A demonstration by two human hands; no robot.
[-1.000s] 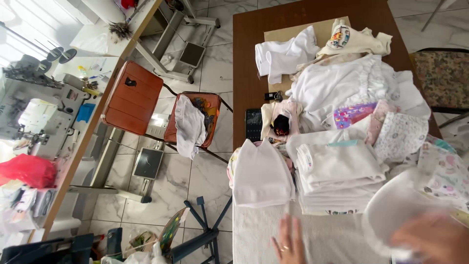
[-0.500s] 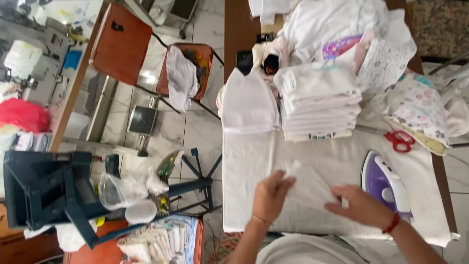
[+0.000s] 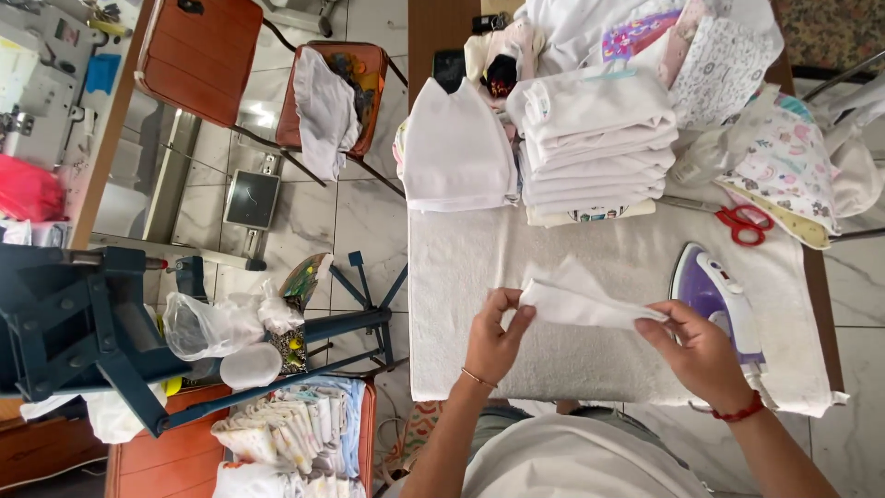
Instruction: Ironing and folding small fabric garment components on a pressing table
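The left hand [image 3: 493,337] pinches one end of a small folded white cloth [image 3: 576,300] and the right hand [image 3: 701,350] grips the other end, so the piece hangs just above the towel-covered table [image 3: 461,267]; it looks light, soft and limp, likely to sag or unfold unless held at its corners or folded edges. Beside the right hand lies a purple iron [image 3: 714,295]; behind stand a stack of folded whites [image 3: 590,138] and red-handled scissors [image 3: 742,221].
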